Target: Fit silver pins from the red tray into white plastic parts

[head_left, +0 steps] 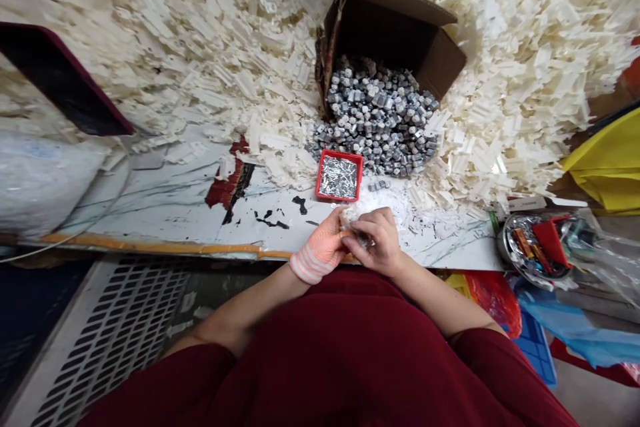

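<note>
My left hand (pixel 323 247), in a pale pink glove with a striped cuff, meets my right hand (pixel 377 240) at the near edge of the table (pixel 165 207). Both are closed round a small whitish plastic piece (pixel 350 219) held between them; a small grey part seems pinched in my right fingers. Just beyond the hands stands a red tray (pixel 339 177) filled with tiny shiny metal pins. Behind it a heap of grey metal parts (pixel 377 117) spills from a tipped cardboard box (pixel 395 20).
White plastic pieces (pixel 200 47) are heaped over the whole back of the table. A dark red-edged panel (pixel 60 77) lies at left, a bowl of odds and ends (pixel 535 247) and yellow cloth (pixel 607 160) at right. A slotted crate (pixel 115 333) sits below.
</note>
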Tool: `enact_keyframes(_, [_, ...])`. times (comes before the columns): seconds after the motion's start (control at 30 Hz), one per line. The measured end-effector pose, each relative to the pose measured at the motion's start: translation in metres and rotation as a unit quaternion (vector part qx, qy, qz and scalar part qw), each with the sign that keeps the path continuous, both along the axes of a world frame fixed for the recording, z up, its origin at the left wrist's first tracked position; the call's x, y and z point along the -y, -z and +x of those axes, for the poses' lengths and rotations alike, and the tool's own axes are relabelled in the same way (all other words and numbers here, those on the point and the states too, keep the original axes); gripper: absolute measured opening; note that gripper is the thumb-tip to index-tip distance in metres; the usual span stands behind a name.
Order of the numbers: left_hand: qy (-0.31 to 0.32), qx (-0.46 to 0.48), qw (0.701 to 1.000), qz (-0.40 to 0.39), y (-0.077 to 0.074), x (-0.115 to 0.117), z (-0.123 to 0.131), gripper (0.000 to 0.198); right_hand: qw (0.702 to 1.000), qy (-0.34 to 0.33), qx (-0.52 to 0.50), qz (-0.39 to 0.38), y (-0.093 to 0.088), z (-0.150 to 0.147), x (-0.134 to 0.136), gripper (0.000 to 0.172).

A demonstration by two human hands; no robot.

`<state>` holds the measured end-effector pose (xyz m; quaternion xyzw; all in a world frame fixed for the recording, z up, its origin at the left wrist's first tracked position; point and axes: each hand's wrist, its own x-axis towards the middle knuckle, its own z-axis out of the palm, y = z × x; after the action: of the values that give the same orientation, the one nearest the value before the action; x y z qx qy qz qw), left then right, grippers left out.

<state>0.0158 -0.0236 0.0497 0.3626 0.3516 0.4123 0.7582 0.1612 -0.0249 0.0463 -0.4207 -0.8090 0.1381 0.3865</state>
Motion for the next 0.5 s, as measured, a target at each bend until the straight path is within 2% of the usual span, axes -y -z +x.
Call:
enact_keyframes(0.07, [-0.006, -0.009, 1.000, 0.014, -0.006, -0.003, -0.005, 0.033, 1.000, 0.007, -0.003, 0.017, 0.001, -0.006, -0.001, 0.025])
enact_keyframes(0.13, [0.009, -0.060, 0.996, 0.063, -0.012, -0.011, -0.023, 0.028, 0.999, -0.001, -0.009, 0.032, 0.004, -0.012, -0.003, 0.027])
enact_keyframes(0.17, [0.034, -0.107, 0.989, 0.093, -0.015, -0.017, -0.037, 0.027, 0.999, -0.015, -0.016, 0.036, 0.005, -0.015, -0.003, 0.030])
enact_keyframes(0.23, [0.124, -0.213, 0.960, 0.133, -0.020, -0.028, -0.074, 0.028, 0.998, -0.049, -0.032, 0.025, 0.010, -0.017, -0.006, 0.035])
enact_keyframes(0.27, [0.166, -0.253, 0.944, 0.131, -0.022, -0.034, -0.096, 0.030, 0.998, -0.057, -0.035, 0.013, 0.012, -0.016, -0.008, 0.037])
enact_keyframes(0.3, [0.172, -0.298, 0.931, 0.119, -0.023, -0.040, -0.117, 0.030, 0.998, -0.054, -0.032, 0.000, 0.014, -0.012, -0.012, 0.035])
enact_keyframes(0.37, [0.149, -0.413, 0.895, 0.084, -0.025, -0.055, -0.159, 0.023, 0.999, -0.029, -0.006, -0.024, 0.018, -0.002, -0.024, 0.027])
enact_keyframes(0.4, [0.113, -0.478, 0.867, 0.086, -0.025, -0.065, -0.178, 0.020, 0.999, -0.014, 0.013, -0.033, 0.019, 0.004, -0.032, 0.021])
enact_keyframes(0.47, [0.000, -0.593, 0.799, 0.098, -0.023, -0.091, -0.209, 0.022, 0.997, 0.005, 0.057, -0.053, 0.020, 0.016, -0.050, 0.015])
enact_keyframes(0.5, [-0.044, -0.612, 0.783, 0.098, -0.022, -0.105, -0.221, 0.021, 0.994, 0.011, 0.085, -0.066, 0.020, 0.020, -0.059, 0.015])
